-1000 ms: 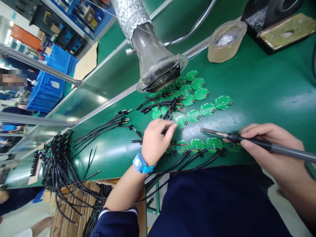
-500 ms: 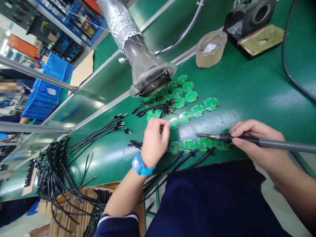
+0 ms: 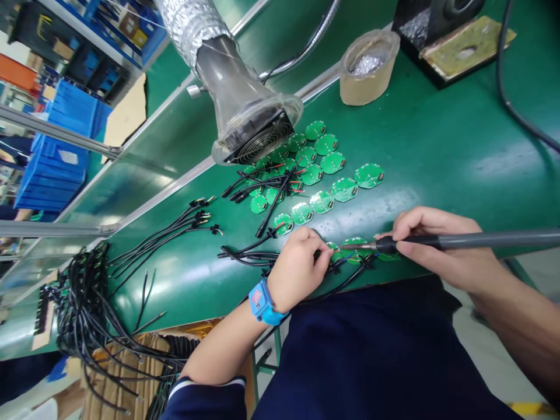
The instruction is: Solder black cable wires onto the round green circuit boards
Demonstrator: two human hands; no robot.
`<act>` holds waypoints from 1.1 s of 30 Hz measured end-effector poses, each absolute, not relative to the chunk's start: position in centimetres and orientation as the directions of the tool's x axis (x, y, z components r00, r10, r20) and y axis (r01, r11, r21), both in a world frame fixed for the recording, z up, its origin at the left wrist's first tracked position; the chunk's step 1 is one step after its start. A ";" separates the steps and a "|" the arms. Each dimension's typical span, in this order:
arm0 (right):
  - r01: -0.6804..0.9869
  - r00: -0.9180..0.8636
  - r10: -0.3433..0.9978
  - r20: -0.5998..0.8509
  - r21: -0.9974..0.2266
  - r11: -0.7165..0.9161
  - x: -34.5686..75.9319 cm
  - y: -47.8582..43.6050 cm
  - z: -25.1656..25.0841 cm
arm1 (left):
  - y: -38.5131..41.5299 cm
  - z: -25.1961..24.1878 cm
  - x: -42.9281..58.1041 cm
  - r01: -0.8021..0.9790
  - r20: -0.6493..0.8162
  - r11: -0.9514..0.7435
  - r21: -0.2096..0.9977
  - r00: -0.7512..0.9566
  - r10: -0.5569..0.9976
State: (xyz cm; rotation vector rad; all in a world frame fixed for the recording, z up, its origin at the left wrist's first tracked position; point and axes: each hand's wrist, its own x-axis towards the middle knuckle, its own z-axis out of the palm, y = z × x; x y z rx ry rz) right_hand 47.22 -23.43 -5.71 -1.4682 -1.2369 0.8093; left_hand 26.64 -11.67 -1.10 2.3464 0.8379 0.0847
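My right hand point(image 3: 441, 245) grips a soldering iron point(image 3: 503, 239) like a pen, its tip pointing left over the front row of round green circuit boards point(image 3: 356, 256). Close to that tip, the thumb and fingers of my left hand point(image 3: 301, 268) are pinched together at a board in this row; what is between them is too small to make out. Black cables point(image 3: 350, 282) with coloured wire ends run from the front boards toward the table edge. Just beyond my left hand, a board with a red wire point(image 3: 283, 224) sits at the left end of another row.
A fume extractor nozzle point(image 3: 258, 131) hangs over more boards point(image 3: 332, 162) and short black cables. Behind stand a tape roll point(image 3: 365, 81) and the iron's holder point(image 3: 464, 49). Bundled black cables point(image 3: 87, 297) spill over the table's left side, near a cardboard box point(image 3: 126, 379).
My left hand has moved right and nearer to me, uncovering the board with the red wire. The iron's tip has come down to the front row, beside my left fingertips.
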 end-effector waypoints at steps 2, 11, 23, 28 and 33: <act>0.329 0.240 0.964 0.118 -0.944 0.033 47.2 -23.4 -5.6 | -11.8 -1.1 26.7 0.548 -0.140 -0.588 0.595 0.791 0.595; 0.343 0.252 0.959 0.129 -0.939 0.036 46.9 -23.3 -5.2 | -12.2 -1.5 26.5 0.559 -0.124 -0.575 0.598 0.773 0.622; 0.133 0.324 0.945 0.051 -0.991 0.008 47.3 -23.9 -6.4 | -12.1 -1.3 27.0 0.605 -0.173 -0.569 0.557 0.755 0.633; 0.188 0.268 0.962 0.059 -0.982 0.008 47.3 -23.7 -6.2 | -11.8 -1.1 26.9 0.610 -0.214 -0.530 0.589 0.750 0.626; 0.244 0.239 0.967 0.082 -0.970 0.022 47.2 -23.7 -6.1 | -11.8 -1.0 27.1 0.623 -0.243 -0.492 0.608 0.736 0.632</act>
